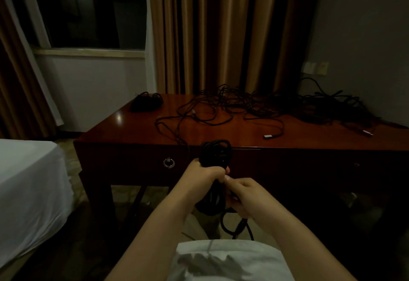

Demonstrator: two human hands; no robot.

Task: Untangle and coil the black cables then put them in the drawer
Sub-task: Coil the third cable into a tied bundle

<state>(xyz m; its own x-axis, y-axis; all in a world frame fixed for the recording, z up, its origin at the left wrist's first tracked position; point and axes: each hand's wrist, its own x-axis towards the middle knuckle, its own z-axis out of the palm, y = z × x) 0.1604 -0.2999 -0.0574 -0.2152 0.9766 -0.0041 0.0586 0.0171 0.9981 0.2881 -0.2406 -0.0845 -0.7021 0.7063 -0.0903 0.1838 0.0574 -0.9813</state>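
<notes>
My left hand [204, 175] grips a coiled black cable [215, 154] in front of the desk, its loops sticking out above and below the fist. My right hand [245, 194] pinches the loose end of that cable just right of the left hand; the tail [234, 227] hangs down in a loop. A tangle of black cables [254, 105] lies spread over the wooden desk top [137, 130]. A coiled bundle [146, 101] sits at the desk's far left corner. The drawer front [132, 163] with a ring pull [168, 163] is closed.
A bed with a white sheet [28, 183] stands to the left. Brown curtains [221, 32] and a dark window [88, 8] are behind the desk. A wall [365, 37] with sockets borders the desk on the right. A silver plug [268, 136] lies near the desk's front edge.
</notes>
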